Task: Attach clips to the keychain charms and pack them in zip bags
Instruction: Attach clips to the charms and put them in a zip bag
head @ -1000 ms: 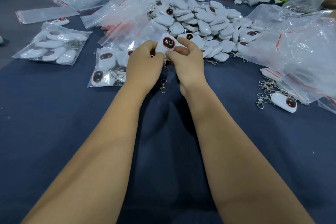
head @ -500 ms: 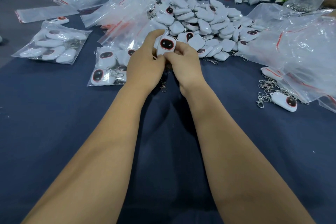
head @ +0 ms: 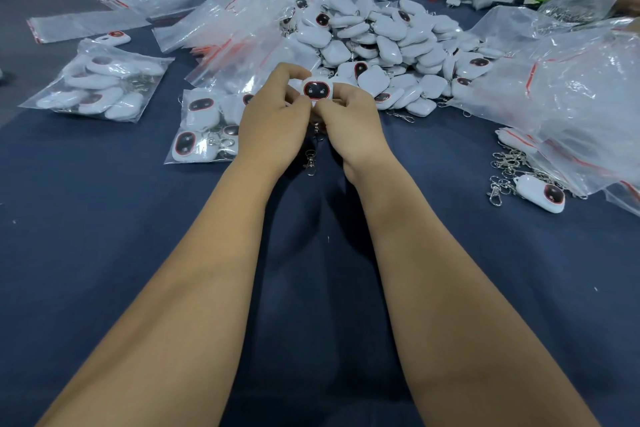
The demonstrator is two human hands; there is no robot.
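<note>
Head view shows both of my hands bunched together over the dark cloth (head: pixel 104 253). My left hand (head: pixel 273 121) and my right hand (head: pixel 349 125) each pinch one white charm (head: pixel 317 89) between curled fingers, its dark red-rimmed face turned up toward me. A metal clip (head: pixel 310 161) dangles below, in the gap between my wrists. Whether its ring is already threaded through the charm's loop I cannot tell; my fingers hide that join.

The main risk, as I judge it, is the clip slipping off before the ring is fully seated. With the join out of my sight, I could let go too soon and it would drop onto the cloth.

Just beyond my fingertips lies the pile of loose charms (head: pixel 388 45). If I lower the charm there, it could get mixed in with unfinished ones.

Touching the outer side of my left hand is a filled zip bag (head: pixel 204 128), with a heap of empty zip bags (head: pixel 242 28) behind it. These are slippery, so a careless reach may drag several along.

Well off to the right of my right hand sits a heap of spare clips (head: pixel 509 166) beside another charm (head: pixel 542 192); they look tangled, and pulling one could lift more.
</note>
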